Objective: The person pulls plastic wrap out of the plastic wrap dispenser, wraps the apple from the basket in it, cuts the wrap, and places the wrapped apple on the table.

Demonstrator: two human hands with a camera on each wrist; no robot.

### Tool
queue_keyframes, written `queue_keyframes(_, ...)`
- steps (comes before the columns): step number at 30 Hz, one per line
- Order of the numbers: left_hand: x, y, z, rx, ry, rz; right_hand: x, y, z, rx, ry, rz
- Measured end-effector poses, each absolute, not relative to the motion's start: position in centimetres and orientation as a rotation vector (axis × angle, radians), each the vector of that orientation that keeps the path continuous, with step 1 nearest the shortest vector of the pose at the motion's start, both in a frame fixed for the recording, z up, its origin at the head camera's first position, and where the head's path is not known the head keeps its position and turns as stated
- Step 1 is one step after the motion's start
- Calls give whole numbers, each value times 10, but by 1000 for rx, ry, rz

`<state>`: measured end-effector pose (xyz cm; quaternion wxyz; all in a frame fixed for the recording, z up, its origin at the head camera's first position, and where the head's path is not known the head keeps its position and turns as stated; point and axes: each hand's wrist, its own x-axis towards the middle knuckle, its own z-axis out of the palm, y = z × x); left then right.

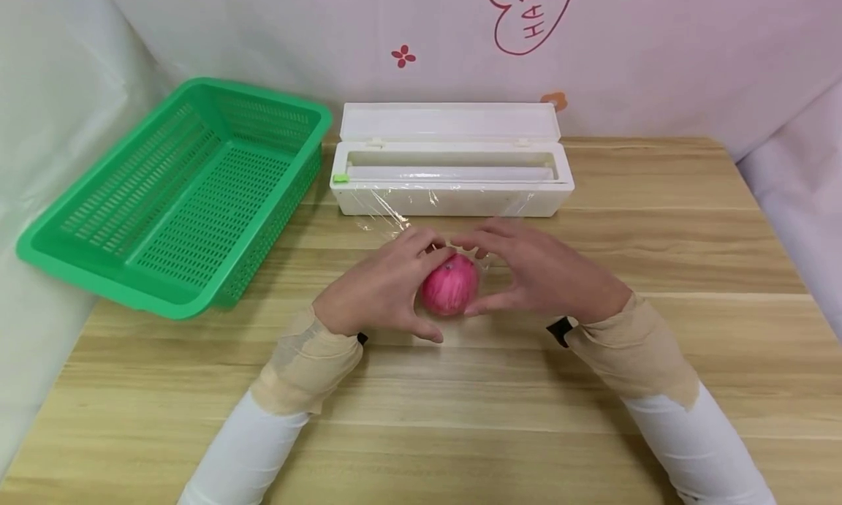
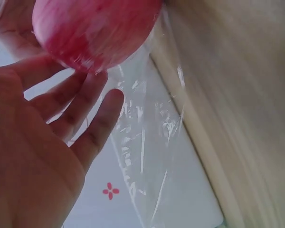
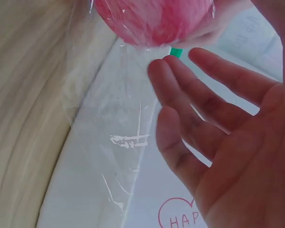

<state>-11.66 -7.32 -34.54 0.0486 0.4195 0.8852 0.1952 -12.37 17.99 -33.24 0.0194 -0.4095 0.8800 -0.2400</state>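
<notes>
A pinkish-red apple [image 1: 450, 284] sits on the wooden table between the two hands. Clear plastic wrap [image 2: 147, 118] stretches from the apple back to the white dispenser box [image 1: 454, 200] and lies against the fruit's surface. Arched over the apple's left side, the left hand [image 1: 388, 282] touches its far side with loosely extended fingers, while the thumb stands apart in front. From the right, the right hand [image 1: 542, 271] comes close with spread fingers, its thumb tip by the apple's lower right edge. Whether that thumb touches is unclear. In the right wrist view its other fingers [image 3: 168, 88] are off the apple.
A green plastic basket [image 1: 263, 245] stands at the left of the table [image 1: 421, 446]. Behind the apple, the dispenser's lid [image 1: 450, 121] is raised, with a roll of film [image 1: 450, 173] inside. A white sheet with drawings hangs at the back.
</notes>
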Motion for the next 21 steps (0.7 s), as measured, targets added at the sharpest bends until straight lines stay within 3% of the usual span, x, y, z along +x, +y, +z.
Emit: queue_keyframes(21, -119, -74, -352, 1030, 2736, 679, -131, 173, -349, -1186, 2749, -746)
